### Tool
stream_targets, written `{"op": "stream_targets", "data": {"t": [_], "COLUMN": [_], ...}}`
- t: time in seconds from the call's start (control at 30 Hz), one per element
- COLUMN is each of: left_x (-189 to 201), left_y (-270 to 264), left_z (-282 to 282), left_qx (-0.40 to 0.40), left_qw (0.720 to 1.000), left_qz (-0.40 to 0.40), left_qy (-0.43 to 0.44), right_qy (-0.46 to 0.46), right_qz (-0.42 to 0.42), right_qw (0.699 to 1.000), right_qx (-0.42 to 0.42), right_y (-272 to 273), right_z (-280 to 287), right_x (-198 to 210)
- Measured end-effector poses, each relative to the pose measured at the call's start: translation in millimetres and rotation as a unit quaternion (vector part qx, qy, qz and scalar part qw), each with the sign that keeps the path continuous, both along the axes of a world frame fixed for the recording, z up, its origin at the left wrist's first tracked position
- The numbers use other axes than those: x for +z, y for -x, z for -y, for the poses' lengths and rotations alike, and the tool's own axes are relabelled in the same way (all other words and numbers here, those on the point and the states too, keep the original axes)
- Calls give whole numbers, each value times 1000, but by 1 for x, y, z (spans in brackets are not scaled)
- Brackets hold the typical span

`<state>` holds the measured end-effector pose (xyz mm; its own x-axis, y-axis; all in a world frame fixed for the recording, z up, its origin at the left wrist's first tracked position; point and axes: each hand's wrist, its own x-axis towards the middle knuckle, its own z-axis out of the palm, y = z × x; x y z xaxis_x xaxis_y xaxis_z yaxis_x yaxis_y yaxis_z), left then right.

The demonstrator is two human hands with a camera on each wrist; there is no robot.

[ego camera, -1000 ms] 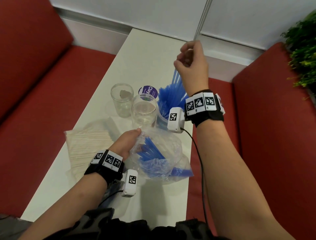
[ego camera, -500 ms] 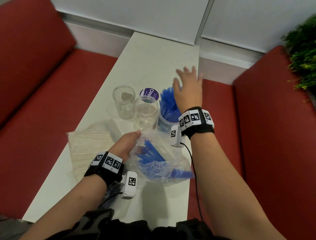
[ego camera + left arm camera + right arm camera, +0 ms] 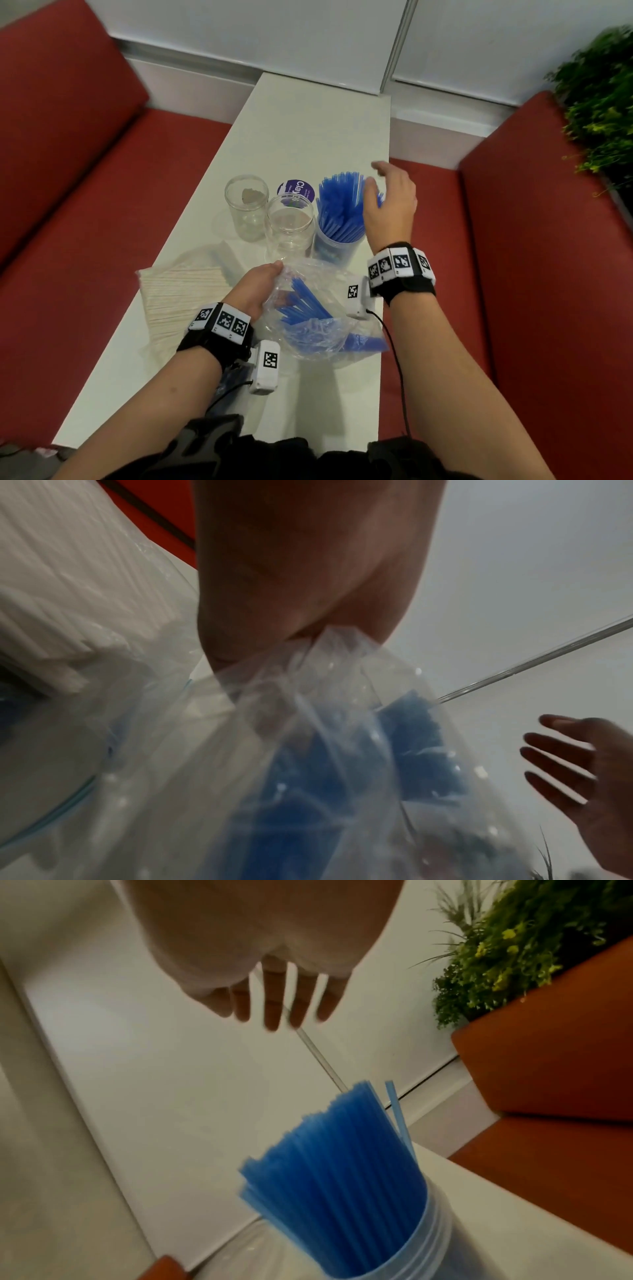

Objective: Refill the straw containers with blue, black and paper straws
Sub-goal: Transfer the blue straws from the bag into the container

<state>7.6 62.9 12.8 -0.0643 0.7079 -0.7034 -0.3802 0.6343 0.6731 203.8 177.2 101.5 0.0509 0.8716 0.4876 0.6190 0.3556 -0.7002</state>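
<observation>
The crinkled mouth of a clear plastic bag (image 3: pixel 318 318) is pinched in the left hand (image 3: pixel 255 291), while the right hand (image 3: pixel 390 205) is held slack with straight, spread fingers (image 3: pixel 274 1001) just beside the blue straws (image 3: pixel 340 209), nothing being grasped by it. At the far left of the white table (image 3: pixel 308 130), a flat stack of pale paper straws (image 3: pixel 181 294) is seen under a thin transparent wrap; its near edge is covered by the left wrist. Beyond it, two clear cylindrical jars are set side by side: the farther jar (image 3: pixel 246 209) is marked by a small greyish scrap inside that cannot be identified, and the nearer jar (image 3: pixel 289 229) is seen to be bare glassy plastic. A round purple lid (image 3: pixel 296 192) with white lettering is partly hidden behind the nearer jar. To the right, a translucent ribbed container (image 3: pixel 337 246) is packed with upright blue straws, thin, smooth and slightly fanned, one lighter straw standing apart at the edge in the right wrist view. In front of it the bag lies on the table with a loose bundle of blue straws (image 3: pixel 301 305) inside, blurred by the wrinkled film. In the left wrist view the left fingers are cut off by the palm, and the picture is soft. Red padded benches (image 3: pixel 548 274) are seen on both sides, and green foliage (image 3: pixel 599 102) at the far right is blurred.
</observation>
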Motion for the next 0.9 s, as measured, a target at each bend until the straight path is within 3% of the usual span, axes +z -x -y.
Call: {"op": "stream_targets", "data": {"t": [0.03, 0.1, 0.17, 0.23, 0.33, 0.47, 0.53, 0.6, 0.73, 0.9], "left_x": [1, 3, 4, 6, 9, 15, 16, 18, 18, 19], "left_y": [0, -1, -4, -7, -9, -13, -16, -17, -8, -5], "left_z": [1, 1, 1, 0, 2, 8, 12, 15, 21, 29], "left_qx": [2, 2, -1, -13, -24, 0, 1, -3, -48, -130], "left_qw": [1000, 1000, 999, 997, 993, 996, 995, 994, 992, 985], "left_qz": [-1, -9, -23, -57, -93, -9, 8, -1, -71, -72], "left_qy": [-5, -13, -26, -45, -65, -90, -100, -106, -87, -92], "right_qy": [7, 158, 323, 404, 444, 471, 443, 402, 399, 391], "right_qz": [-56, -118, -38, 71, 140, 268, 317, 303, 185, 9], "right_qw": [998, 967, 910, 866, 838, 787, 791, 827, 864, 892], "right_qx": [40, 161, 257, 286, 285, 295, 277, 248, 245, 229], "right_y": [-1, -2, -1, 2, 6, 14, 19, 21, 13, 7], "right_z": [11, 35, 57, 77, 100, 122, 134, 140, 139, 128], "right_x": [2, -2, -17, -36, -63, -91, -104, -112, -110, -86]}}
